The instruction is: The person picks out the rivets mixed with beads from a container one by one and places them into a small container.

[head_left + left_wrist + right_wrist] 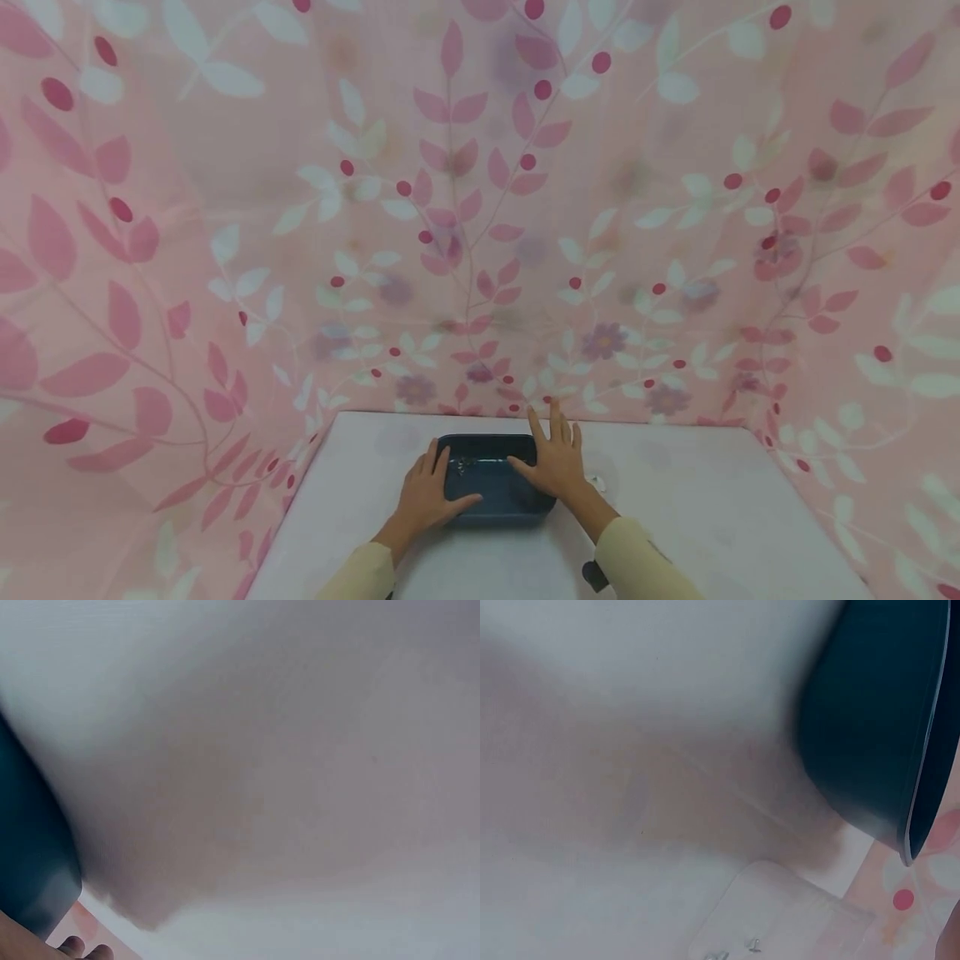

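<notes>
A dark blue rectangular plastic bin (495,500) sits on the white table, with some small shiny bits (463,465) inside near its left end. My left hand (426,496) is at the bin's left side, fingers extended along the rim and thumb reaching over the front left corner. My right hand (557,462) lies over the right rim with its fingers spread and thumb pointing inward above the bin. The left wrist view catches the bin's outer wall (34,840) and a few fingertips (97,952). In the right wrist view, the bin's side (870,727) and rim show.
Right of the bin lies a clear plastic packet or tray (780,907) with small metal pieces in it, partly behind my right hand in the head view. A dark object (595,575) is beside my right sleeve. Pink leaf-patterned cloth (480,250) hangs around the white table (690,517).
</notes>
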Demonstrator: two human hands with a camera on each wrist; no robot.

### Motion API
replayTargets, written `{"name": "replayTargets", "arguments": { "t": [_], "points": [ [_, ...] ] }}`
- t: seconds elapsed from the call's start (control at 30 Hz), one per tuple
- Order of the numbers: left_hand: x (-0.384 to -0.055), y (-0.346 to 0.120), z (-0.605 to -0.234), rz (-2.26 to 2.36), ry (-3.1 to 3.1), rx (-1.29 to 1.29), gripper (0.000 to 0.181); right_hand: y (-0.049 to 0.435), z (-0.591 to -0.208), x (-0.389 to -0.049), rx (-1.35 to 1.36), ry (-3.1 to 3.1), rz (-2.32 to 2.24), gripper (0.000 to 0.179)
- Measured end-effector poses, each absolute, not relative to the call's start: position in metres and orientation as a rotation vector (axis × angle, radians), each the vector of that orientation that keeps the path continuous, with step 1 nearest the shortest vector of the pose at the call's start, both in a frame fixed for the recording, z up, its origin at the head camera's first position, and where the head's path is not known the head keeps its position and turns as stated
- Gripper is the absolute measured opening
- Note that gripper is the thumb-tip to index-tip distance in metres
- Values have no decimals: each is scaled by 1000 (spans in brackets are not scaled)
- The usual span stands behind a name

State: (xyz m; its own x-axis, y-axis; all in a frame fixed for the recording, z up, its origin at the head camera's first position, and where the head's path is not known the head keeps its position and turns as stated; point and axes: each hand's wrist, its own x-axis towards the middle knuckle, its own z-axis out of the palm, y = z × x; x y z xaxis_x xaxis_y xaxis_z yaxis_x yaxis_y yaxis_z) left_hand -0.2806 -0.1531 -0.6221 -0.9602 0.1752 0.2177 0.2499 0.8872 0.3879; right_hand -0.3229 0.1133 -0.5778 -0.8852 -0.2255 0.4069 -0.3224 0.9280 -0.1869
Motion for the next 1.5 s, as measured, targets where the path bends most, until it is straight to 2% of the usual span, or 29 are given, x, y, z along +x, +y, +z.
{"name": "replayTargets", "arguments": {
  "t": [0.43,1.03,1.5],
  "points": [
    [-281,-153,-627,-617,-2807,-370,111,98,-579,-317,387,-2750,398,101],
    [-282,-152,-622,-567,-2875,-311,114,70,-610,-319,426,-2705,564,103],
    [-285,-149,-627,-572,-2853,-306,111,41,-610,-319,483,-2544,826,76]
  ]
}}
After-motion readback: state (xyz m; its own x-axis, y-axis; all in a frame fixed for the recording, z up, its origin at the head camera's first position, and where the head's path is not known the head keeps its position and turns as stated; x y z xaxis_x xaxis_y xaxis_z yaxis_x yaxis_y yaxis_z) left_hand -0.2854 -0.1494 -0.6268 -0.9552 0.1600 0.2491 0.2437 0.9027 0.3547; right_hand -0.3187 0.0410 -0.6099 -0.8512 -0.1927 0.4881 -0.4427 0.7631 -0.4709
